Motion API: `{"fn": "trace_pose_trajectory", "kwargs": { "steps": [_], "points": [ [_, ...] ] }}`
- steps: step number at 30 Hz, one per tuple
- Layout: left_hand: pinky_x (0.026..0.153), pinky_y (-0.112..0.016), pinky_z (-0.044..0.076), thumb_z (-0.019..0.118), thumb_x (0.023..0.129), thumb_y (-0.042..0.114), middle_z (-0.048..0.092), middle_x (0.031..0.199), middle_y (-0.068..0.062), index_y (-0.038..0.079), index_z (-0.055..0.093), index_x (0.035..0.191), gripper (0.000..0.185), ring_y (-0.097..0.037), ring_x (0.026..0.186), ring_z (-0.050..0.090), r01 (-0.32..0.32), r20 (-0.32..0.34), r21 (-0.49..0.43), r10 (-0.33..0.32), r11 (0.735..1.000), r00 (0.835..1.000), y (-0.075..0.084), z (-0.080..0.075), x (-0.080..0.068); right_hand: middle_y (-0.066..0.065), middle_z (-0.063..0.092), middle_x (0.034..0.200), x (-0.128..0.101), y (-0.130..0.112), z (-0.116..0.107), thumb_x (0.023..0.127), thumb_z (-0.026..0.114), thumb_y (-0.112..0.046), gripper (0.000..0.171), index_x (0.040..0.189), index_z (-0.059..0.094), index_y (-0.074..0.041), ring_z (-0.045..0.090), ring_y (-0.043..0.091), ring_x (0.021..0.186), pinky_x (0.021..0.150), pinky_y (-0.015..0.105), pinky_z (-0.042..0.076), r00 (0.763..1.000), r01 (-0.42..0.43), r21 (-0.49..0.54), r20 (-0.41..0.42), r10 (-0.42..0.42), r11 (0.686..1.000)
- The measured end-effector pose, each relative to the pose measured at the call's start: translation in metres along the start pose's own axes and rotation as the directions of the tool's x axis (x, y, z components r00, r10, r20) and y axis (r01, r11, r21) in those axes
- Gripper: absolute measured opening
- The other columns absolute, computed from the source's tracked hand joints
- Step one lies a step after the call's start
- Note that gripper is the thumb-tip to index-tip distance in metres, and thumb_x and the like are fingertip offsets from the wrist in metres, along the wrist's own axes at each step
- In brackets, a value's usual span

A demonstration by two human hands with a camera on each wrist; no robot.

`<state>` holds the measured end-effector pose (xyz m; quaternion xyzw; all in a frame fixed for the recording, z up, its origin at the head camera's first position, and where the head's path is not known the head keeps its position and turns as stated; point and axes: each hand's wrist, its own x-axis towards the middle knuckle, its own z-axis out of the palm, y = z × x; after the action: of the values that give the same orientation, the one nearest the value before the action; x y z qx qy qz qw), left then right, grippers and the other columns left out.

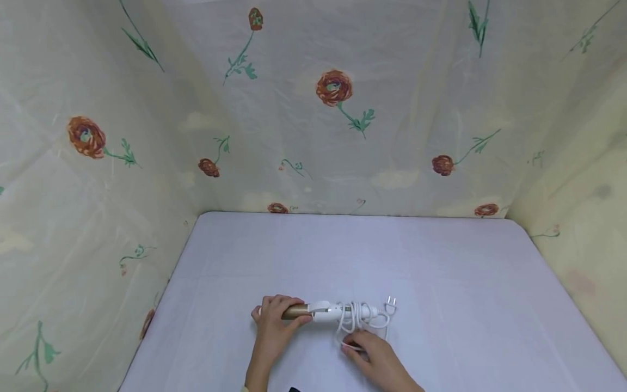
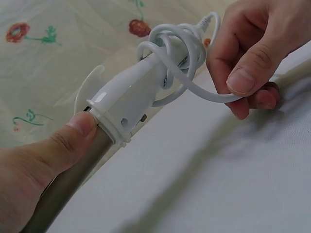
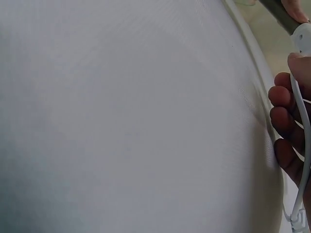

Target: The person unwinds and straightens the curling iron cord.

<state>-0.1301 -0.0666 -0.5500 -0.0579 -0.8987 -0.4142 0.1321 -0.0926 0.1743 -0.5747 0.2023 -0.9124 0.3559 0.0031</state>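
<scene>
A curling iron with a white handle and a gold-brown barrel lies crosswise in the head view. My left hand grips it by the barrel, the thumb close to the white clamp end. White cord is wound in several loops around the handle. With thumb and fingers, my right hand pinches a loose length of that cord just below the handle. The two-pin plug sticks out beyond the handle's right end.
A white-covered table with rounded corners lies underneath. Flower-printed curtain surrounds its back and sides. The tip of a small black thing shows at the bottom edge of the head view.
</scene>
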Motion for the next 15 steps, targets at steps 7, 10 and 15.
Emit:
{"fn": "trace_pose_trajectory", "kwargs": {
  "steps": [7, 10, 15],
  "points": [
    [0.094, -0.053, 0.017, 0.077, 0.064, 0.046, 0.065, 0.097, 0.013, 0.031, 0.070, 0.097, 0.037, -0.010, 0.095, 0.045, -0.001, -0.008, 0.006, 0.001, 1.000, 1.000, -0.002, 0.001, -0.004, -0.017, 0.064, 0.090, -0.008, -0.005, -0.007, 0.093, 0.059, -0.035, 0.012, 0.093, 0.064, -0.025, 0.061, -0.002, 0.086, 0.076, 0.024, 0.053, 0.994, -0.061, 0.053, 0.092, 0.056, 0.997],
    [0.094, -0.051, 0.018, 0.076, 0.064, 0.047, 0.065, 0.097, 0.014, 0.032, 0.070, 0.097, 0.036, -0.009, 0.095, 0.044, -0.002, -0.009, 0.007, 0.002, 1.000, 1.000, -0.003, 0.002, -0.005, -0.015, 0.065, 0.089, -0.010, -0.008, -0.012, 0.093, 0.059, -0.031, 0.011, 0.092, 0.065, -0.022, 0.062, -0.002, 0.085, 0.074, 0.023, 0.053, 0.997, -0.037, 0.083, 0.072, 0.031, 0.996],
    [0.095, -0.049, 0.017, 0.075, 0.066, 0.049, 0.064, 0.097, 0.016, 0.033, 0.070, 0.097, 0.036, -0.008, 0.095, 0.044, 0.015, 0.001, 0.007, -0.015, 1.000, 1.000, -0.005, 0.002, -0.004, -0.015, 0.065, 0.085, -0.014, -0.012, -0.017, 0.090, 0.065, -0.022, 0.003, 0.090, 0.065, -0.020, 0.060, -0.005, 0.079, 0.067, 0.020, 0.052, 0.998, 0.064, 0.086, -0.012, -0.063, 0.994]
  ]
}}
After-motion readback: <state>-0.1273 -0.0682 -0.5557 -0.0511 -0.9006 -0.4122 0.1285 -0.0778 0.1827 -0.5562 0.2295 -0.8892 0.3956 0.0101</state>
